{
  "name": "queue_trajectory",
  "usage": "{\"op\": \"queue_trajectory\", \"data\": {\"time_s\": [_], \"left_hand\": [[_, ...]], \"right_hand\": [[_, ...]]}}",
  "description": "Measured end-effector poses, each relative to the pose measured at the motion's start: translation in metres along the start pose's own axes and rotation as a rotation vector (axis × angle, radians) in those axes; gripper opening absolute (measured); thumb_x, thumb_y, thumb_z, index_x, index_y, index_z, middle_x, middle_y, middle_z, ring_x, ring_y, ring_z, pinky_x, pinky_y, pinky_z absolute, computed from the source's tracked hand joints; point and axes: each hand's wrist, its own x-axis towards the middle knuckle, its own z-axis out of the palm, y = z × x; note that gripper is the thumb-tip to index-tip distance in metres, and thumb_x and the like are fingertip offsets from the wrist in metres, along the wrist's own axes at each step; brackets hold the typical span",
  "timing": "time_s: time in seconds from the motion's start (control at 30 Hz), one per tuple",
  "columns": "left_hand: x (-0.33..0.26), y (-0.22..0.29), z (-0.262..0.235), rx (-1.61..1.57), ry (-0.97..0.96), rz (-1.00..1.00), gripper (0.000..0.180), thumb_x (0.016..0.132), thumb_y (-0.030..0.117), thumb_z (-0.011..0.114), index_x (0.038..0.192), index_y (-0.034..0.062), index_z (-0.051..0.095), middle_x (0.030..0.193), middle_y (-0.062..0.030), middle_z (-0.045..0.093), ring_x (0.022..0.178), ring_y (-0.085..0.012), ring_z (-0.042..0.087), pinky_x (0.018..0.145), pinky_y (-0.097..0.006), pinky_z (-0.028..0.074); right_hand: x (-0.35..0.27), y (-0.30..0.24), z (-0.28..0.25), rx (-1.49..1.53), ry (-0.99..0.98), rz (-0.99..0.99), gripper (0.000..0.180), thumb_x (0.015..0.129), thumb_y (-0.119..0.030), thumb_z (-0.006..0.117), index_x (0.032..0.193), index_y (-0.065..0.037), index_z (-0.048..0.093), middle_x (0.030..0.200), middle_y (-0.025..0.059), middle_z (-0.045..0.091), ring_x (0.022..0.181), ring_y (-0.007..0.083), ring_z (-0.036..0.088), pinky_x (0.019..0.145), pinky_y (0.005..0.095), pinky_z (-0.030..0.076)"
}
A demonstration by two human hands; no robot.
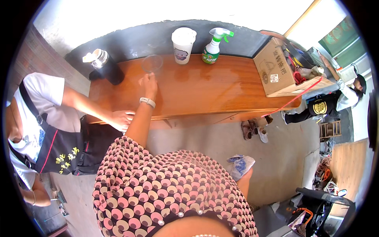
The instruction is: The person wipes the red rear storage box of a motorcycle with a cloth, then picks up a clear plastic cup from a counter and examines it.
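Observation:
My left hand (149,86), with a pale band on its wrist, reaches over the brown wooden table (205,91). Its fingers are closed at the near edge of a clear round container (152,63), whose exact kind I cannot make out. Low on my right, away from the table, my right hand (246,178) grips a crumpled blue-and-white cloth (240,166), which covers most of its fingers. Along the back of the table stand a white lidded cup (183,45) and a green-and-white spray bottle (212,47). A black bottle (108,69) is at the left end.
A cardboard box (272,71) full of odds and ends occupies the table's right end, with a red strip hanging off it. A co-worker's hand (121,119) rests by the front edge, close to my left forearm. Shoes (254,130) lie on the floor; another person (331,102) is farther right.

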Motion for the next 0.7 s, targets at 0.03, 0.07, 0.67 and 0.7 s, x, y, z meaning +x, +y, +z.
{"op": "queue_trajectory", "data": {"time_s": [0.03, 0.07, 0.67, 0.7], "left_hand": [[0.002, 0.0, 0.003, -0.005, -0.01, -0.004, 0.034, 0.093, 0.024, 0.057, 0.082, -0.0075, 0.058, 0.086, -0.0141, 0.057, 0.067, -0.0167, 0.058, 0.06, -0.029, 0.049], [0.005, 0.0, 0.003, -0.006, -0.076, -0.036, 0.032, 0.093, 0.025, 0.058, 0.083, -0.0061, 0.058, 0.086, -0.0126, 0.057, 0.071, -0.0167, 0.059, 0.06, -0.029, 0.049], [-0.032, 0.003, 0.004, -0.655, -0.187, -0.327, 0.033, 0.089, 0.015, 0.066, 0.113, 0.0005, 0.049, 0.094, -0.0045, 0.056, 0.068, -0.0095, 0.054, 0.058, -0.023, 0.045], [-0.05, 0.027, 0.006, -0.675, -0.125, -0.351, 0.027, 0.09, 0.015, 0.064, 0.11, 0.0018, 0.051, 0.089, -0.0031, 0.055, 0.065, -0.0083, 0.052, 0.054, -0.021, 0.042]], "right_hand": [[-0.007, -0.003, 0.004, 0.028, 0.006, 0.003, 0.035, 0.093, -0.028, 0.042, 0.097, 0.0, 0.063, 0.086, 0.0129, 0.068, 0.076, 0.0251, 0.063, 0.066, 0.0356, 0.052], [-0.007, -0.002, 0.002, 0.027, 0.016, -0.002, 0.035, 0.093, -0.028, 0.042, 0.097, 0.0, 0.063, 0.086, 0.0129, 0.068, 0.076, 0.0251, 0.063, 0.066, 0.0356, 0.052], [-0.004, -0.019, -0.001, 0.152, 0.106, 0.008, 0.038, 0.093, -0.028, 0.042, 0.099, 0.002, 0.063, 0.088, 0.0153, 0.068, 0.076, 0.0281, 0.063, 0.065, 0.037, 0.052], [0.002, -0.013, -0.007, 0.081, 0.099, -0.038, 0.038, 0.093, -0.028, 0.042, 0.099, 0.002, 0.063, 0.087, 0.015, 0.068, 0.076, 0.0278, 0.063, 0.065, 0.0365, 0.052]]}}
